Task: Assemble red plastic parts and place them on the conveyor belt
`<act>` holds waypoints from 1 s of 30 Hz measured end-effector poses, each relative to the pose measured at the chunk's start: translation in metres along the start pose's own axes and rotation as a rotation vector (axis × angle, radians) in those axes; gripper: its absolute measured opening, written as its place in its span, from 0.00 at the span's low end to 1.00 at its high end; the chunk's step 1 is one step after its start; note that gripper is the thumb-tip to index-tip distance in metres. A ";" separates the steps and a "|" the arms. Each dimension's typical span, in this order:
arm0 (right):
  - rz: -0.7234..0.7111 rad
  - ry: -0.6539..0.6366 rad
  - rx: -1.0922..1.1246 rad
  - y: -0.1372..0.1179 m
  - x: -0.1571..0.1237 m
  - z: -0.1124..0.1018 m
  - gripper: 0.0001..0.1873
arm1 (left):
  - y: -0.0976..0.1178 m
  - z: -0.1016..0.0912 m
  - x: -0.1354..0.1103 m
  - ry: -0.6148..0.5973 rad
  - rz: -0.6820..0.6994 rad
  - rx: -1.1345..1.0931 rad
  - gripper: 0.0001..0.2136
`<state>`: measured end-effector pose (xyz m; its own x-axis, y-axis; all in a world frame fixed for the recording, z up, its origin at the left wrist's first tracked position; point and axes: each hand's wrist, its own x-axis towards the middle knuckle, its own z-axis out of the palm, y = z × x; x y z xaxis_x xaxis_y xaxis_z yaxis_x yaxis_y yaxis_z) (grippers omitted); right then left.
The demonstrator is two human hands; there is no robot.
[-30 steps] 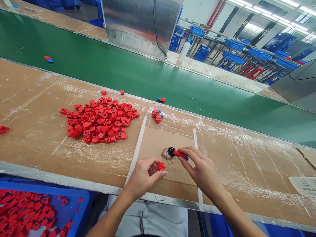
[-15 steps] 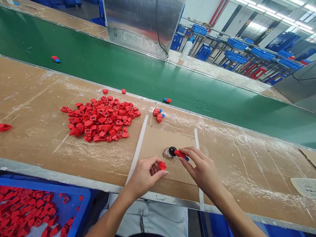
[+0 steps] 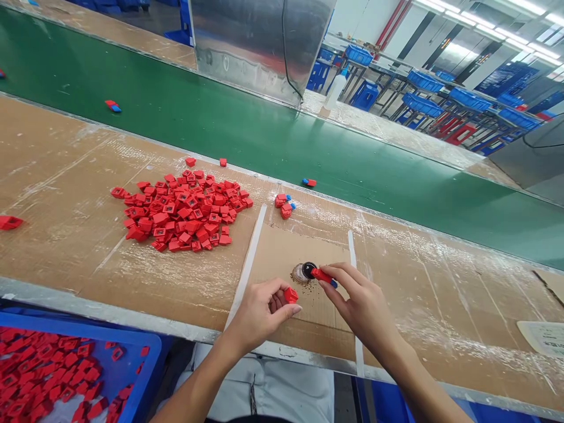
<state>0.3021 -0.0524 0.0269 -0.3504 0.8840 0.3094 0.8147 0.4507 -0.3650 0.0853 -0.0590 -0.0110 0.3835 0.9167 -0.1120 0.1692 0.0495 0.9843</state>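
We pinch a red-blue part (image 3: 324, 277) in our right hand (image 3: 363, 302), its red end touching a black disc (image 3: 309, 270) in a round dish (image 3: 299, 275) on cardboard (image 3: 282, 252); our left hand (image 3: 259, 311) grips a red part (image 3: 291, 295) between thumb and fingers; further left, a red pile (image 3: 180, 211); nearer us, a blue crate (image 3: 88, 328) of red parts.

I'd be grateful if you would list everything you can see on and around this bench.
loose parts: many, red, heaped on the cardboard
near crate: one, blue, lower left, full of red parts
belt: one, green, beyond the cardboard
bottle: one, white, beyond the belt
far crates: several, blue, far right
paper: one sheet, pale, right edge
round container: one, dark, on the cardboard
left hand: one, bare, holding a red part
right hand: one, bare, holding a red-and-blue part at the container
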 end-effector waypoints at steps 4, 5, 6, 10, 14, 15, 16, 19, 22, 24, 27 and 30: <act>0.004 -0.004 -0.007 0.001 0.000 0.001 0.08 | 0.001 0.000 0.000 -0.001 -0.004 0.002 0.06; 0.003 -0.002 -0.008 0.001 0.000 0.001 0.08 | 0.001 0.001 0.001 -0.001 -0.005 0.002 0.06; -0.001 0.001 -0.011 0.001 0.000 0.001 0.08 | 0.001 0.000 0.001 -0.001 -0.006 -0.002 0.06; -0.022 0.013 -0.023 0.001 0.001 0.000 0.09 | 0.000 -0.001 0.001 -0.008 -0.027 -0.061 0.07; -0.029 0.008 -0.020 0.001 0.002 -0.001 0.09 | -0.004 -0.003 -0.003 -0.030 -0.089 -0.242 0.10; -0.031 0.009 -0.020 0.001 0.002 -0.001 0.09 | -0.006 -0.002 -0.004 -0.039 -0.109 -0.299 0.10; -0.031 0.009 -0.020 0.001 0.002 -0.001 0.09 | -0.007 -0.001 -0.005 -0.049 -0.127 -0.352 0.11; -0.014 0.018 -0.010 0.001 0.003 0.000 0.09 | -0.011 0.002 -0.006 -0.072 -0.166 -0.456 0.11; 0.018 0.053 0.003 0.001 0.004 0.000 0.10 | -0.012 0.004 -0.005 -0.069 -0.164 -0.473 0.10; 0.032 0.071 0.012 0.001 0.004 0.001 0.11 | -0.011 0.004 -0.005 -0.063 -0.149 -0.449 0.09; 0.067 0.083 0.049 0.001 0.005 0.001 0.11 | -0.011 0.004 -0.005 -0.067 -0.135 -0.415 0.09; 0.153 0.066 0.152 0.004 0.006 0.000 0.10 | -0.012 0.003 -0.006 -0.073 -0.130 -0.412 0.09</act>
<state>0.3031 -0.0452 0.0270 -0.1934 0.9356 0.2954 0.7749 0.3303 -0.5389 0.0839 -0.0660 -0.0222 0.4488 0.8627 -0.2331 -0.1504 0.3300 0.9319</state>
